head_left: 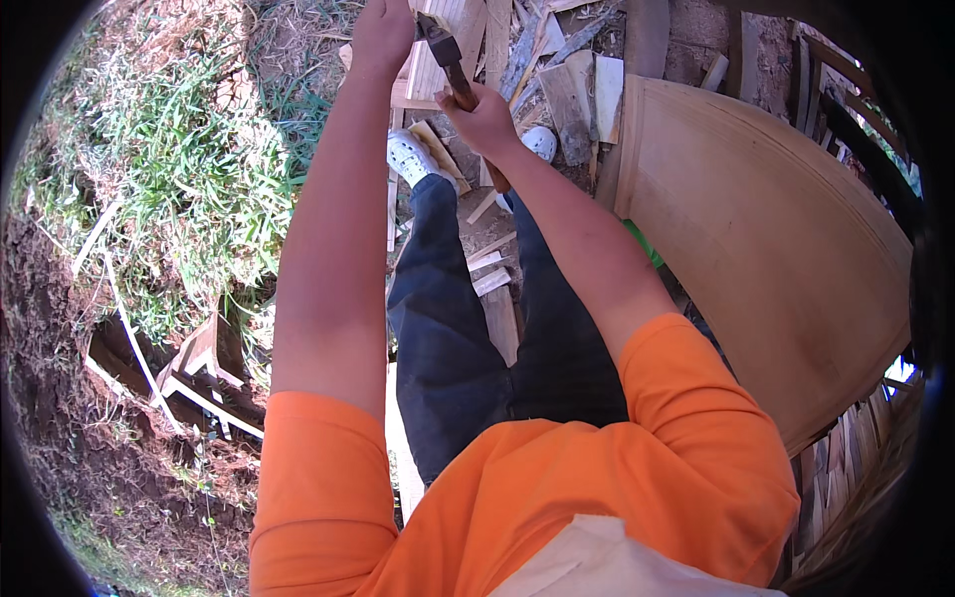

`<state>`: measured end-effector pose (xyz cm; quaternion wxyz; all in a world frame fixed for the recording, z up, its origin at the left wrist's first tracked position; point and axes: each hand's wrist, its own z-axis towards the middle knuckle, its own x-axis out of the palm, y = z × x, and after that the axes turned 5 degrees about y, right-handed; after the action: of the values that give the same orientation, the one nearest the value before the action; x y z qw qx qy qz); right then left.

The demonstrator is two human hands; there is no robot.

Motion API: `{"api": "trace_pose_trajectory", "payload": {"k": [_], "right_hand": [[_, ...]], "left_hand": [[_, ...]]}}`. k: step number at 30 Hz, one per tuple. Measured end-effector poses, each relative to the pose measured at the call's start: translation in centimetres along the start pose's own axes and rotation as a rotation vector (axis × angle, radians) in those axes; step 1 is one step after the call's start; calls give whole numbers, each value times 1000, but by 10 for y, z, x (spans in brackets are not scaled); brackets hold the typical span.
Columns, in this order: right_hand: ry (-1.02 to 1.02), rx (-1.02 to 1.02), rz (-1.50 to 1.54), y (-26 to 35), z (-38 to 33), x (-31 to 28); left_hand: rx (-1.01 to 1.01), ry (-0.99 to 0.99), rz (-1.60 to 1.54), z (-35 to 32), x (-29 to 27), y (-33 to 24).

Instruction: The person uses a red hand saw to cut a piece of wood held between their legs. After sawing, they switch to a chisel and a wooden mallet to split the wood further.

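The fingers of the right hand (pixel 484 121) are wrapped around the handle of a hammer (pixel 457 84), clasping it firmly; those of the left hand (pixel 383 38) sit at the upper edge of the view, and I cannot tell whether they grip anything.

Nearest to me is the orange shirt (pixel 577 468), then dark trousers (pixel 443 323) with the legs apart. Pale wood offcuts (pixel 491 282) lie on the ground between them, and farther out come the light-coloured shoes (pixel 408 156).

The hammer is out beyond the knees, above the feet as I look down. Its long axis slants: the dark head points away from the body and a little left, while the butt comes back toward the right leg, showing past the wrist. So the head stands clear beyond the right fingers, just beside the left hand, and part of the handle runs out behind the grip.

Past the head is a pale wooden piece (pixel 454 22), with more scrap boards (pixel 567 109) to its right. A large brown panel (pixel 766 239) fills the right side; grass (pixel 189 169) spreads over the left, a brown wooden frame (pixel 199 353) below it.
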<state>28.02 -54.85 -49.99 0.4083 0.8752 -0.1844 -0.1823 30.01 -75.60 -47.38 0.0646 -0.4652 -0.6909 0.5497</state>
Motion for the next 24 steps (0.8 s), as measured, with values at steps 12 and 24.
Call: {"api": "trace_pose_trajectory", "payload": {"k": [12, 24], "right_hand": [[365, 294, 631, 0, -12, -34], [38, -32, -20, 48, -20, -33]], "left_hand": [[85, 51, 94, 1, 20, 27], [14, 63, -129, 16, 9, 41]]}}
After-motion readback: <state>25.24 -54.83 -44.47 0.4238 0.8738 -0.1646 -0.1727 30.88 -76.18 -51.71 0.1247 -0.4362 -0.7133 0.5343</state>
